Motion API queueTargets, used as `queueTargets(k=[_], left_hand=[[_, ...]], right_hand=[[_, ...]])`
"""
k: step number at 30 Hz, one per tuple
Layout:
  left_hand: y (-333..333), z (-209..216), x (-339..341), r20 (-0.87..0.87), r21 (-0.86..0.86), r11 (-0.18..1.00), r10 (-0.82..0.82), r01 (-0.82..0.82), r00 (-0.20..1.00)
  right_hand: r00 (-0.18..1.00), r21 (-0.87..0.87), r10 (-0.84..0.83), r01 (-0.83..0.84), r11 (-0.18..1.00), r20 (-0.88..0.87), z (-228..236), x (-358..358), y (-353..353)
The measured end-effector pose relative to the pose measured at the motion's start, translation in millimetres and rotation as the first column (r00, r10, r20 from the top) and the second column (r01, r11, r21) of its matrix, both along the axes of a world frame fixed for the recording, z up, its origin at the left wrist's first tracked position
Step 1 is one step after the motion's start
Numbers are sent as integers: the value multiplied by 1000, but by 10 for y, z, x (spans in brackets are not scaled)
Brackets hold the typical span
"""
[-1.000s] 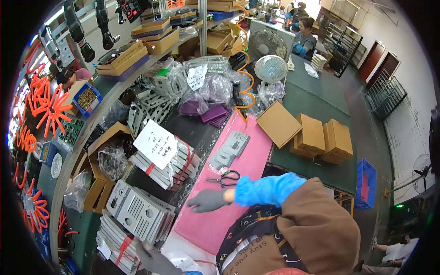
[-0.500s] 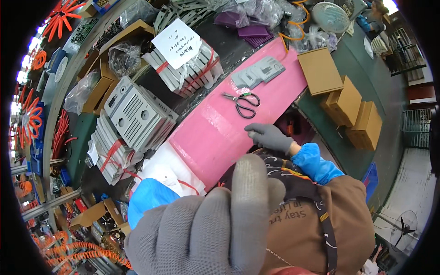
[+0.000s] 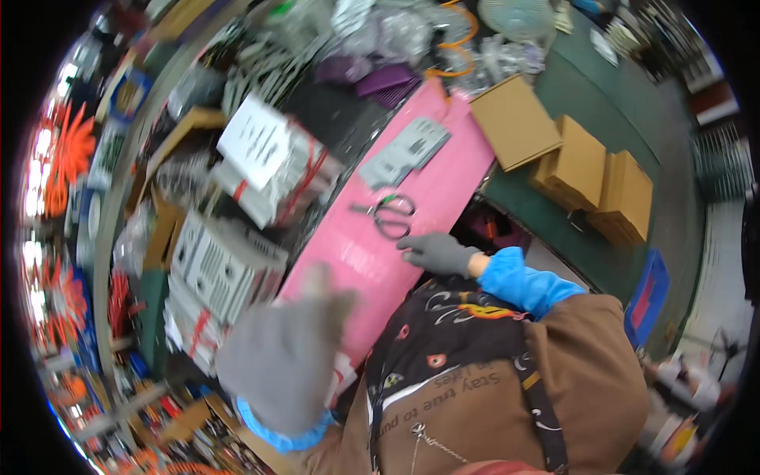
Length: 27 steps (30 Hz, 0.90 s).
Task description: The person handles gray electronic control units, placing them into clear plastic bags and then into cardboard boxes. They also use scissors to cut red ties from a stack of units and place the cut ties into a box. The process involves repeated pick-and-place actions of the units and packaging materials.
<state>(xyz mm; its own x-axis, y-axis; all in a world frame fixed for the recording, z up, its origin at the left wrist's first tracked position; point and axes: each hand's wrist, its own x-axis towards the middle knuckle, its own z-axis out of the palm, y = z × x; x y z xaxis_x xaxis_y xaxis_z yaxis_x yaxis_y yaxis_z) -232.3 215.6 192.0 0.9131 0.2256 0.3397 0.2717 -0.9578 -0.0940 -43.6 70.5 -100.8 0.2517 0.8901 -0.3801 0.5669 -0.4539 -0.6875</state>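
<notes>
Grey knitted gloves and blue sleeves cover both of my hands. My left hand (image 3: 277, 356) is raised over the lower left, in front of the stacked grey panels, its fingers smeared by motion. My right hand (image 3: 439, 253) lies at the near edge of the pink mat (image 3: 348, 261), fingers stretched out. Just beyond its fingertips are black-handled scissors (image 3: 393, 215), with blades pointing left; whether the fingertips touch a handle I cannot tell. Farther up the mat lie flat grey plastic panels (image 3: 404, 152), partly overlapping.
At left stand slotted grey panels (image 3: 218, 257) in a stack and a red-tied bundle (image 3: 293, 170) topped by a white paper (image 3: 255, 141). Brown cardboard boxes (image 3: 582, 162) sit on the green table at right. Purple parts (image 3: 388, 83) and plastic bags lie at the back.
My left hand has dropped back from close before the camera toward the lower left. The whole view has shifted, and my right hand now appears closer to the scissors.
</notes>
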Motion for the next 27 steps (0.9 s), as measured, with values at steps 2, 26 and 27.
queueTargets(k=[2, 26, 27], left_hand=[[438, -431, 319, 67, -215, 964, 171, -153, 983], [3167, -2484, 1450, -491, -240, 883, 248, -404, 835], [2878, -2219, 1685, -546, -171, 839, 355, -516, 759]], right_hand=[[982, 27, 59, -65, 998, 177, -174, 163, 94], [899, 22, 56, -73, 997, 435, -793, 683, 185], [908, -22, 64, -60, 998, 414, -750, 737, 104]])
